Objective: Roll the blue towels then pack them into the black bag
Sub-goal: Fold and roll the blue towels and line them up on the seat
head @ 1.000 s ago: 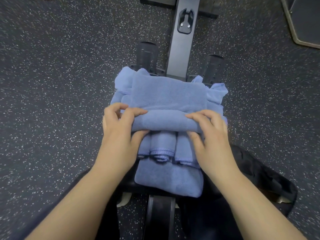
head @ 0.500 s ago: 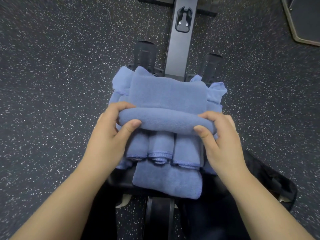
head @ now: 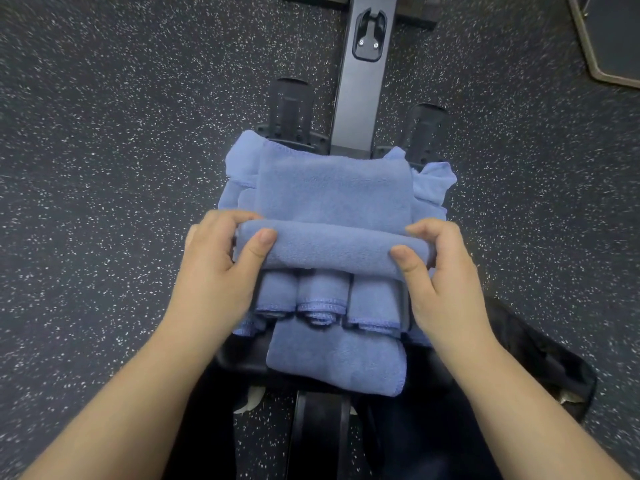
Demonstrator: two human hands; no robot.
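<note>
Speckled floor [head: 121,168] surrounds rail [head: 360,98], rolled towels [head: 322,299] under hands [head: 214,271].

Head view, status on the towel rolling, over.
Left hand and right hand grip the half-rolled blue towel. Three finished rolls below it. Black bag unpacked. Nothing in the way.

1. Left hand [head: 214,271] and right hand [head: 441,278] pinch the two ends of a half-rolled blue towel [head: 332,216].
2. Three rolled towels [head: 323,299] lie side by side just below that roll.
3. Folded towel [head: 336,358] nearest the person.
4. Black bag [head: 540,362] right of the pile, on the speckled floor [head: 104,168].
</note>
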